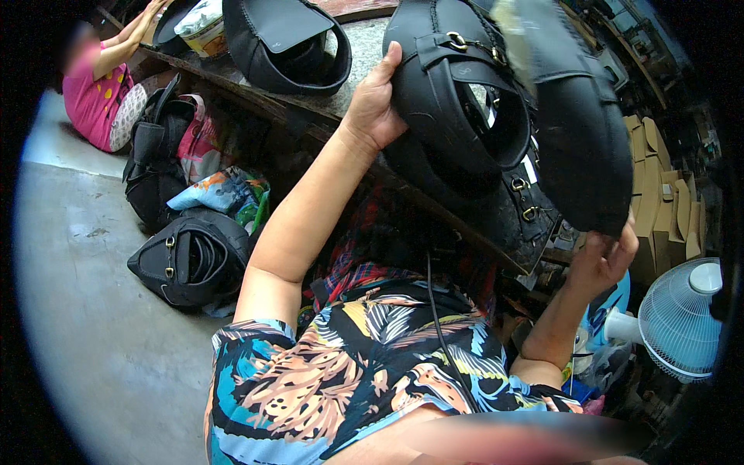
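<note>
my left arm reaches up and forward, and my left hand (377, 105) grips the upper left edge of the black bag (496, 132), thumb laid along its rim, fingers tucked behind and hidden. my right arm bends up from the lower right, and my right hand (603, 260) clamps the bag's lower right edge from beneath, fingertips curled on the leather. the bag hangs in the air over the table (364, 46) edge, tilted, its opening facing me. the bag covers much of the table, and the far right is dark and hard to read. another bag (287, 43) lies on the table, well apart. the floor (85, 310) on my left is open; a fan (682, 318) stands near my right elbow.
</note>
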`<state>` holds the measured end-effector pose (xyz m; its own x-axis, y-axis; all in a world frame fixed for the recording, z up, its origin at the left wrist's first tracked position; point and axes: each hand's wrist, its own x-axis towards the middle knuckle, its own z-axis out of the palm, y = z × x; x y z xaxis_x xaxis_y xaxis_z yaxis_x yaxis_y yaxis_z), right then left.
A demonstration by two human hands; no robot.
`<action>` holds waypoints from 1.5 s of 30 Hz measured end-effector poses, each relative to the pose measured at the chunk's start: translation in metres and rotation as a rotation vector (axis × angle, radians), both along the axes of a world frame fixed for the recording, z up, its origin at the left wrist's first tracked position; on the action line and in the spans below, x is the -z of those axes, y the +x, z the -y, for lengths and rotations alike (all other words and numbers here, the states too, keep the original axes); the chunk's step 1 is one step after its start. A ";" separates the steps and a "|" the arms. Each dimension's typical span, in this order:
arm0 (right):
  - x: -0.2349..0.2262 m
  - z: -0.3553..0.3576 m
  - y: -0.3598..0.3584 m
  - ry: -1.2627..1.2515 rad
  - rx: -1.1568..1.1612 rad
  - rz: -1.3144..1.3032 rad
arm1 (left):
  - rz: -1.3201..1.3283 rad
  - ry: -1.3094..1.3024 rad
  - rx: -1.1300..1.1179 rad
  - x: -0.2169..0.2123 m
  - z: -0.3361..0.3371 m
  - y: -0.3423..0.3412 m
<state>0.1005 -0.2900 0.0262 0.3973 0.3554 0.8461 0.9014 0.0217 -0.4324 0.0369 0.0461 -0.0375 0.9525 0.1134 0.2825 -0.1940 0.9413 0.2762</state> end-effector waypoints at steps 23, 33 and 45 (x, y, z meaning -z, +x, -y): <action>0.020 0.047 0.004 -0.015 0.100 -0.046 | -0.098 0.234 -0.293 -0.011 0.015 -0.035; 0.021 0.047 0.001 -0.032 0.091 -0.045 | -0.121 0.347 -0.333 -0.007 0.014 -0.037; 0.028 0.044 0.003 -0.007 0.027 -0.074 | -0.089 0.266 -0.313 -0.006 0.014 -0.038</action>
